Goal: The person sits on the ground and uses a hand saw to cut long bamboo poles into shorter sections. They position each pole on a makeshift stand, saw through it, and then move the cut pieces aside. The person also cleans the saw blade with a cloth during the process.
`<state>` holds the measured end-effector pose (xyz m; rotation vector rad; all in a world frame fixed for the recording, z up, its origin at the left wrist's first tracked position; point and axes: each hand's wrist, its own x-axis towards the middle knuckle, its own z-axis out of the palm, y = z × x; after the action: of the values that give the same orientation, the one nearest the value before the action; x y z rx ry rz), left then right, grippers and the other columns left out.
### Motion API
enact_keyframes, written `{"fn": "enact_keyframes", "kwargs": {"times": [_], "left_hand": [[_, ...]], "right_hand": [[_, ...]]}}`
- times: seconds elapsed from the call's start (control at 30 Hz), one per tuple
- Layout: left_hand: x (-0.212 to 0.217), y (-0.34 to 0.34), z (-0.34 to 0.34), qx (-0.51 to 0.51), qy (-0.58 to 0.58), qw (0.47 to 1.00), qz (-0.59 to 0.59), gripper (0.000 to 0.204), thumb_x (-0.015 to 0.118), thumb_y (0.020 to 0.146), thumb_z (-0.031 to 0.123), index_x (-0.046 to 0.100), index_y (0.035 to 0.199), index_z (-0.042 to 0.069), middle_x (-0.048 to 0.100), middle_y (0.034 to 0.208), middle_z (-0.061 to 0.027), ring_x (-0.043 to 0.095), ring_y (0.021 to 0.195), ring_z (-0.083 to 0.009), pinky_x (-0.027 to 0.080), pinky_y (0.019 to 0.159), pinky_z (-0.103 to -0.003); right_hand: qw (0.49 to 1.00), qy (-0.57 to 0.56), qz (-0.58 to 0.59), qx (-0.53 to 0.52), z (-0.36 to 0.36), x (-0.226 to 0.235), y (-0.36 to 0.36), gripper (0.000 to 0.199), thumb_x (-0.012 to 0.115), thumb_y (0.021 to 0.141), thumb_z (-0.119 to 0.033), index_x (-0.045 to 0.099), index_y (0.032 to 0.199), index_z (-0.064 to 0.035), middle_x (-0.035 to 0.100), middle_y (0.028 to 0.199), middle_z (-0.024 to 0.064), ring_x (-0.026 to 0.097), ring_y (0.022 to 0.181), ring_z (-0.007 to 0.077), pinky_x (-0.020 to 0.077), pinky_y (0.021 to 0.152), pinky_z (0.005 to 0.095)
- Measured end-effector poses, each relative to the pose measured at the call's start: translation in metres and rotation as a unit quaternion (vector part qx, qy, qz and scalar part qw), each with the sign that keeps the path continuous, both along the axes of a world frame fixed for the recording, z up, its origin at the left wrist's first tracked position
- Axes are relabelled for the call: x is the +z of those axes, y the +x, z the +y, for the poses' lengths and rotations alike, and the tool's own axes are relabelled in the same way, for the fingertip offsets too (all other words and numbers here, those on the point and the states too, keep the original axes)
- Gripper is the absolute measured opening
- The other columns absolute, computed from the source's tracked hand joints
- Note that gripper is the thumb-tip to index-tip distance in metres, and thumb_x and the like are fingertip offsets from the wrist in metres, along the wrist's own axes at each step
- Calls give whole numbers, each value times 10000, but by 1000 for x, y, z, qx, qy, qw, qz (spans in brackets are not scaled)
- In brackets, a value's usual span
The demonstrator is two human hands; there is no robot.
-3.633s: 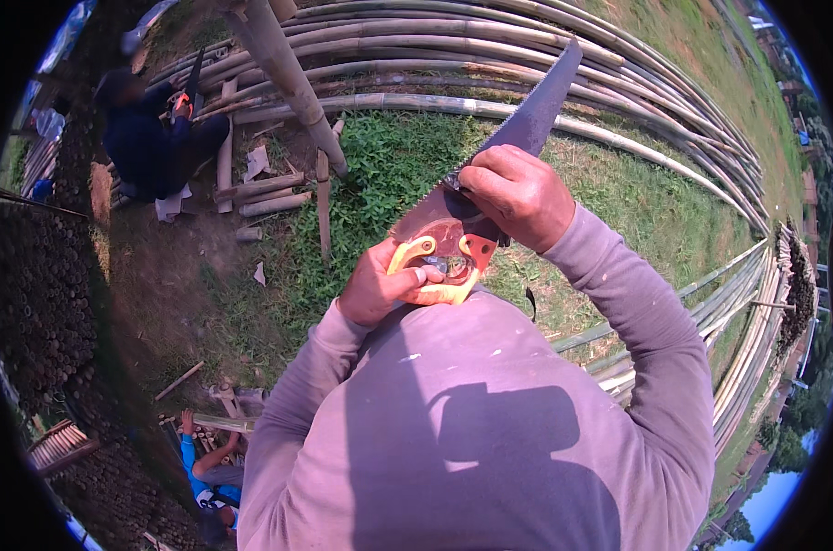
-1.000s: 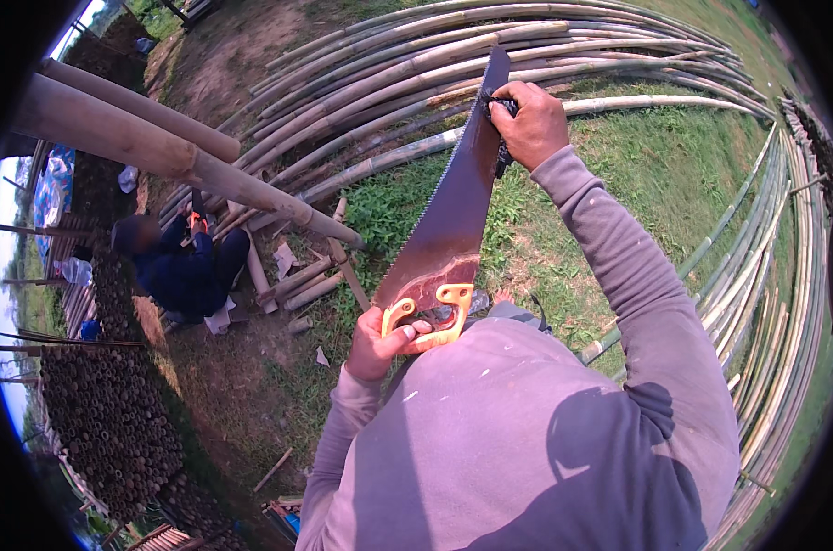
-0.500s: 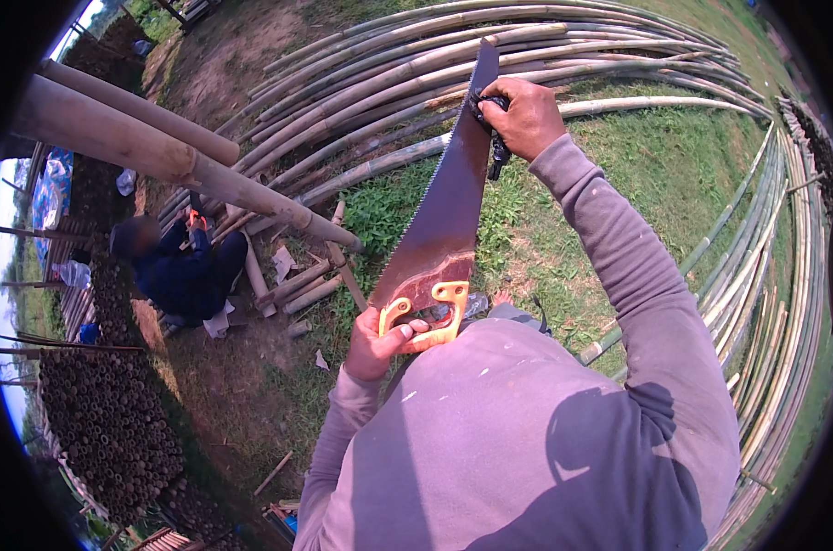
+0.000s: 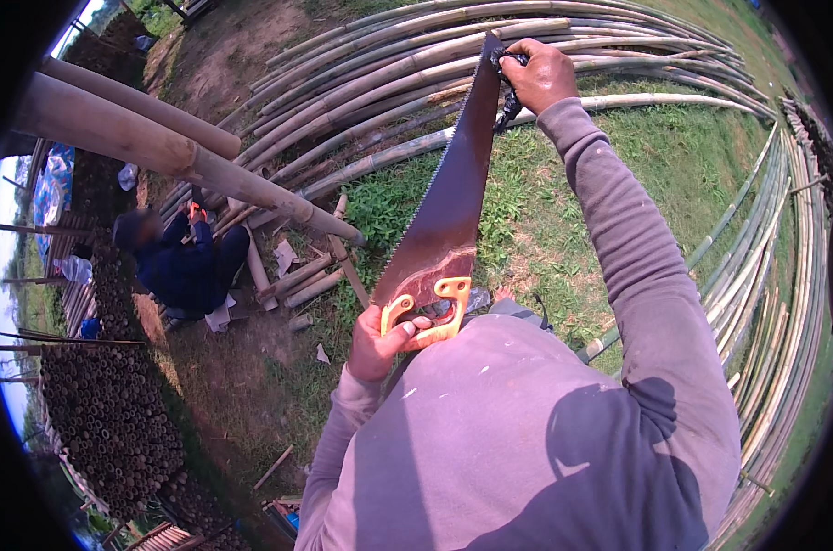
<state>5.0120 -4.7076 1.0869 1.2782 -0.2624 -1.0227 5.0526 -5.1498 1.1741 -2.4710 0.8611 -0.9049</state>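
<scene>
1. Saw [image 4: 444,207]: held up in front of the chest, blade slanting from the orange handle [image 4: 430,312] low by the body up to the tip near the top of the view, over grass [image 4: 527,220].
2. Left hand [image 4: 380,340]: fingers wrapped through and around the handle, clenched on it.
3. Right hand [image 4: 538,73]: arm stretched out, fingers closed at the blade tip, also pinching a small dark item [image 4: 508,96] there (can't tell what it is, maybe a strap or file).
4. Teeth run along the blade's left edge, facing away from the right arm.
5. Handling, my judgement: blade is thin steel w/ a rusty brown face, light overall but springy, so it will flex and wobble if held by the handle alone. Handle is the safe grip; at the tip, hold the smooth back edge or the flats, never the toothed side. Rust gives some grip, not slippery.
6. Around: long bamboo poles [image 4: 389,64] lie in curved rows on the ground beyond the saw, more along the right. Two thick poles [image 4: 159,147] slant in from the upper left.
7. Another person [image 4: 182,262] in dark clothes crouches at left among short offcuts [image 4: 297,275], well apart from the saw. A stack of cut bamboo ends [image 4: 104,413] sits lower left.
</scene>
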Motion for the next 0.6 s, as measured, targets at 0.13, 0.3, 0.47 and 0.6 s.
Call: {"fn": "enact_keyframes", "kwargs": {"times": [0.13, 0.3, 0.47, 0.6], "left_hand": [[9, 0, -2, -6, 19, 1000, -17, 399, 644, 930, 33, 612, 1312, -77, 780, 1069, -160, 760, 984, -215, 637, 882, -341], [9, -3, -2, 11, 16, 1000, -3, 412, 639, 938, 28, 586, 1333, -76, 775, 1082, -169, 761, 997, -225, 642, 890, -352], [1, -6, -1, 11, 14, 1000, -20, 404, 626, 945, 16, 574, 1337, -71, 773, 1085, -166, 757, 1022, -229, 644, 890, -359], [8, -5, -1, 7, 20, 1000, -12, 399, 618, 949, 6, 573, 1338, -69, 766, 1110, -166, 755, 1038, -221, 636, 921, -369]], "right_hand": [[997, -10, 17, 79, 32, -19, -8, 234, 778, 882, -284, 795, 1013, -91, 775, 959, 187, 756, 923, 377, 603, 872, 477], [967, 2, 23, 252, 104, -25, -38, 167, 775, 882, -174, 766, 959, -26, 756, 911, 185, 750, 825, 356, 603, 771, 434], [988, 17, -20, 151, 75, -15, -34, 159, 771, 881, -177, 769, 960, -39, 742, 893, 186, 739, 861, 376, 596, 790, 465], [970, 3, 16, 242, 119, -27, -47, 144, 789, 869, -140, 763, 958, -31, 731, 885, 167, 735, 838, 352, 586, 751, 436]]}}
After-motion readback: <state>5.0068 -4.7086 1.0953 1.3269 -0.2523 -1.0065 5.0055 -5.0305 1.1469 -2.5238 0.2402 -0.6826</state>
